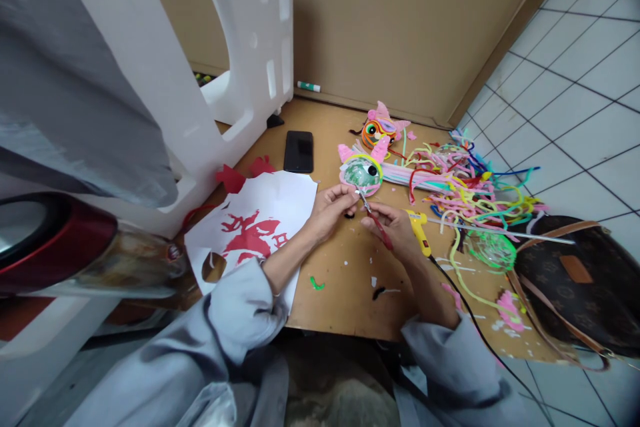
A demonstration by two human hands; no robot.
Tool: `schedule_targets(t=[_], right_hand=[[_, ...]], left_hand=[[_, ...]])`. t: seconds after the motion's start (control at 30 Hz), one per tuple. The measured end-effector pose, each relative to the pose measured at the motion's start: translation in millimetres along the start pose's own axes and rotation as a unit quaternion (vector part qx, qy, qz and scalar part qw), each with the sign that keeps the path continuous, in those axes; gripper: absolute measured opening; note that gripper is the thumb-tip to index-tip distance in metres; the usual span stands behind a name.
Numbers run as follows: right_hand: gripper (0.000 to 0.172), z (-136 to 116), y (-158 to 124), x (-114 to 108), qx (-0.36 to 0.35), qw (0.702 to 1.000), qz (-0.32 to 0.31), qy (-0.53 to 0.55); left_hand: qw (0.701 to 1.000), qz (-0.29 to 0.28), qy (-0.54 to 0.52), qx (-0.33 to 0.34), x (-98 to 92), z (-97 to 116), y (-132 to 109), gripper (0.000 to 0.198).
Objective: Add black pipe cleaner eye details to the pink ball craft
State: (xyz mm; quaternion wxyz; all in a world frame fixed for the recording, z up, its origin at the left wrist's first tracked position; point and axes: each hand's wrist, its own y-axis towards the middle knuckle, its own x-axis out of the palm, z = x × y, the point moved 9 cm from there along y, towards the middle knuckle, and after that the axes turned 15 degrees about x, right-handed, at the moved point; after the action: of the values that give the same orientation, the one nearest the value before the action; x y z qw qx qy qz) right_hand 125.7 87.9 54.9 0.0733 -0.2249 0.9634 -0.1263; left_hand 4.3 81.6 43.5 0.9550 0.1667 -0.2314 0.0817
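Observation:
My left hand (330, 210) is closed, its thumb and fingers pinching a small white piece (357, 193). My right hand (395, 230) grips red-handled scissors (383, 232), their metal tips meeting the white piece; the fingers hide part of the handles. Just beyond my hands lies a round green fish-like ornament (361, 173) with pink edging and a black-and-white eye. Behind it sits an orange ornament (375, 133) with pink fins. Beside my right hand is a yellow hot glue gun (419, 230) with a black cord.
White paper (295, 197) with red cut-outs lies at the left, below a black phone (299, 152). Tangled coloured pipe cleaners (465, 180) fill the right side, near a brown handbag (580, 280). A white plastic frame (250, 33) stands left. Small scraps dot the cardboard-coloured tabletop (345, 300).

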Motion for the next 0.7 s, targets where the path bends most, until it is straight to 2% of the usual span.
schedule_targets(t=[0.3,0.7], right_hand=[[0.039,-5.1,-3.9,5.5,-0.025,0.999,-0.02,-0.04],[0.039,-3.5,-0.3,4.5,-0.041,0.999,-0.023,-0.007]], left_hand=[[1.0,-0.009,0.013,0.012,2.8,3.4,0.3,0.024],[0.999,-0.017,0.026,0.004,3.0,1.4,-0.4,0.021]])
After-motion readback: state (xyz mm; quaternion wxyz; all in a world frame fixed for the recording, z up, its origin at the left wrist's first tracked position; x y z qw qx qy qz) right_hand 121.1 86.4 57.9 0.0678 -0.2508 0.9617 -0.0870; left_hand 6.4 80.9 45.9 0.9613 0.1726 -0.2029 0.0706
